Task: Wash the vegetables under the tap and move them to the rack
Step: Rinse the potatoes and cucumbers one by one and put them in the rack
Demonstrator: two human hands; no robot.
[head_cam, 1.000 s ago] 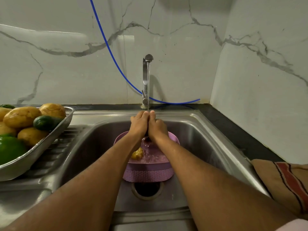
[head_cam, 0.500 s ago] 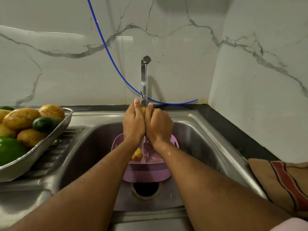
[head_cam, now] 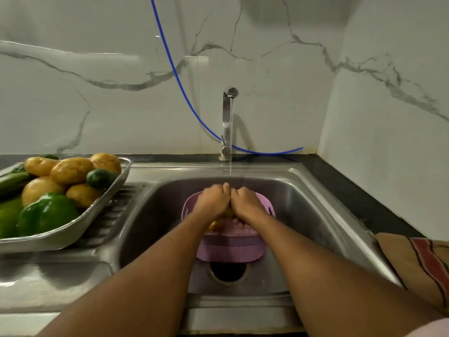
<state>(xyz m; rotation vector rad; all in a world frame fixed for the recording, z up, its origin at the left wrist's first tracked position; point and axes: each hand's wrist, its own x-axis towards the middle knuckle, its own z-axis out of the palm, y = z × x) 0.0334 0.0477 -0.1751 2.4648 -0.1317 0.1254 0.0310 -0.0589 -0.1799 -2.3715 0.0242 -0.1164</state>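
Note:
Water runs from the steel tap (head_cam: pixel 228 122) into the sink (head_cam: pixel 303 215). Under the stream, my left hand (head_cam: pixel 213 201) and my right hand (head_cam: pixel 245 203) are pressed together, both curled round a yellow potato (head_cam: pixel 228 212) that barely shows between them, just above a pink plastic basket (head_cam: pixel 230 249) on the sink floor. A second yellow vegetable (head_cam: pixel 213 224) peeks out inside the basket beside my left wrist. On the drainboard at the left stands a steel tray (head_cam: pixel 73 229) holding potatoes (head_cam: pixel 69 170), a green capsicum (head_cam: pixel 46 212) and cucumbers (head_cam: pixel 98 178).
The open drain hole (head_cam: pixel 228 272) lies in front of the basket. A blue hose (head_cam: pixel 184 93) hangs down the marble wall behind the tap. A folded striped cloth (head_cam: pixel 422 263) lies on the dark counter at the right.
Both hands, raised to the tap's base half a second ago, have dropped back down with the potato to just above the pink basket.

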